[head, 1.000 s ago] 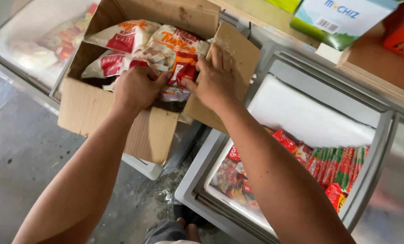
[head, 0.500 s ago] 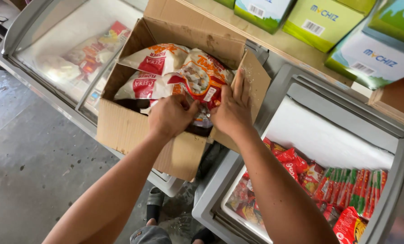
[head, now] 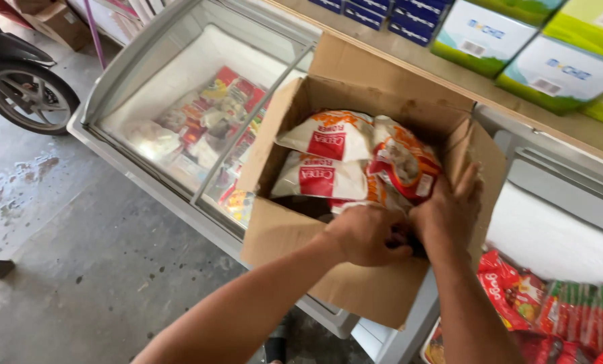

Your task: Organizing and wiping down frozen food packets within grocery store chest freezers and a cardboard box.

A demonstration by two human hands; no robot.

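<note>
My left hand (head: 365, 236) is curled shut inside the box (head: 294, 236), gripping something dark low down that I cannot make out. My right hand (head: 449, 212) is beside it, touching it, fingers half open and pressed against the bags (head: 355, 162) and the box's right flap. The white-and-red bags lie heaped in the box, which sits on the edge between two freezers. The left freezer (head: 146, 74) has its glass lid shut; the right freezer (head: 551, 249) shows red packets (head: 517, 290). Green cartons (head: 551, 71) line the shelf behind.
</note>
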